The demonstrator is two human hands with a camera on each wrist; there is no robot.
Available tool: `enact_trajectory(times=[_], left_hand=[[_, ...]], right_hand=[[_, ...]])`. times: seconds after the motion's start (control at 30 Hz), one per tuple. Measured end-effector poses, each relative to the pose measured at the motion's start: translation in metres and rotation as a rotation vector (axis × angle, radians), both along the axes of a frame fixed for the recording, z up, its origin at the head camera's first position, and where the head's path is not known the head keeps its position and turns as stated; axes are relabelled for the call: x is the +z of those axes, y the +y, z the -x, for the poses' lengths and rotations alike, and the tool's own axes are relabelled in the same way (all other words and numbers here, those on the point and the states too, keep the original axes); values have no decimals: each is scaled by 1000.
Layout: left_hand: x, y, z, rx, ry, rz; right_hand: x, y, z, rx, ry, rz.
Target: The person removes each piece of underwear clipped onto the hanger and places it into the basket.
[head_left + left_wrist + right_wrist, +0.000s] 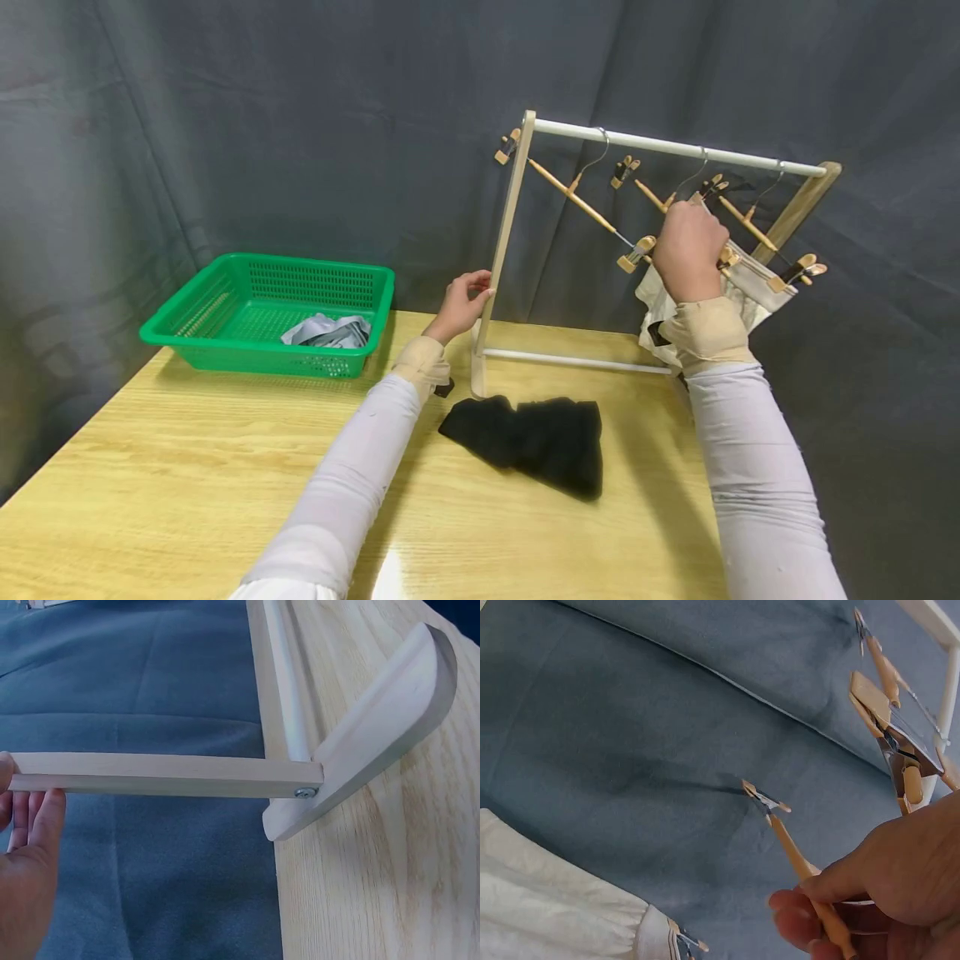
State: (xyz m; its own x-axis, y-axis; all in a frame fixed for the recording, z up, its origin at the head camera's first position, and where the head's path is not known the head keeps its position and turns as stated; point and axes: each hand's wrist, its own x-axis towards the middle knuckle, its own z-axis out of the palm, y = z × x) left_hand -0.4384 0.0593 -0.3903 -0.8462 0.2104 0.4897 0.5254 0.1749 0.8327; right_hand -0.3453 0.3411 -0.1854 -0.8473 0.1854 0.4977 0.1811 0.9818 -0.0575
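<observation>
My left hand pinches the near wooden upright of a small clothes rack between thumb and fingers; the left wrist view shows the fingertips on the post. My right hand is up by the white top rail. It holds the wooden bar of the middle clip hanger, whose hook is on the rail. Just beyond, a white gathered garment hangs from the clips of the far hanger, partly hidden by my right hand and sleeve. The near clip hanger holds nothing.
A black folded cloth lies on the wooden table in front of the rack. At the left stands a green plastic basket with a grey cloth inside. A dark curtain hangs close behind.
</observation>
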Motion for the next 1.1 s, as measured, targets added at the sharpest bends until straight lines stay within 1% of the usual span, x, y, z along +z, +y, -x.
enact_trajectory(times=[0.1, 0.17, 0.23, 0.33, 0.4, 0.5, 0.57, 0.6, 0.63, 0.67, 0.7, 0.77, 0.83, 0.87, 0.9, 0.93, 1.0, 1.1], left_hand=[[-1, 2, -1, -14, 11, -1], [-1, 2, -4, -16, 2, 2], [-2, 2, -8, -14, -26, 19], [-3, -1, -18, 11, -92, 74], [-3, -3, -27, 31, -131, 140], [-1, -4, -45, 40, -161, 283], [0, -5, -57, 24, -162, 392], [1, -6, -64, 11, -160, 446], [1, -7, -71, -1, -154, 496], [0, -8, -78, -13, -147, 538], [-1, -9, -85, -26, -151, 576], [-4, -9, -99, -51, -161, 637], [-10, -8, -112, -71, -173, 682], [-13, -7, -118, -82, -188, 708], [-16, -6, -123, -91, -204, 730], [-20, -5, -126, -97, -218, 754], [-26, -2, -132, -106, -248, 803], [-32, 0, -136, -136, -287, 862]], right_hand=[[-5, -2, -5, 16, 48, -34], [-8, -5, -13, 32, 82, -45], [-9, -10, -26, 53, 114, -31], [-12, -21, -55, 104, 194, 47], [-17, -30, -77, 141, 272, 117], [-35, -42, -108, 198, 400, 194], [-52, -49, -123, 237, 447, 220], [-61, -52, -129, 255, 446, 236], [-71, -55, -133, 273, 419, 247], [-80, -57, -136, 288, 366, 260], [-89, -59, -137, 295, 283, 273], [-105, -58, -135, 291, 45, 300], [-122, -55, -125, 274, -223, 316], [-130, -52, -119, 262, -341, 319], [-139, -49, -112, 252, -443, 316], [-148, -47, -105, 247, -526, 320], [-167, -45, -90, 259, -650, 304], [-193, -43, -77, 303, -788, 266]])
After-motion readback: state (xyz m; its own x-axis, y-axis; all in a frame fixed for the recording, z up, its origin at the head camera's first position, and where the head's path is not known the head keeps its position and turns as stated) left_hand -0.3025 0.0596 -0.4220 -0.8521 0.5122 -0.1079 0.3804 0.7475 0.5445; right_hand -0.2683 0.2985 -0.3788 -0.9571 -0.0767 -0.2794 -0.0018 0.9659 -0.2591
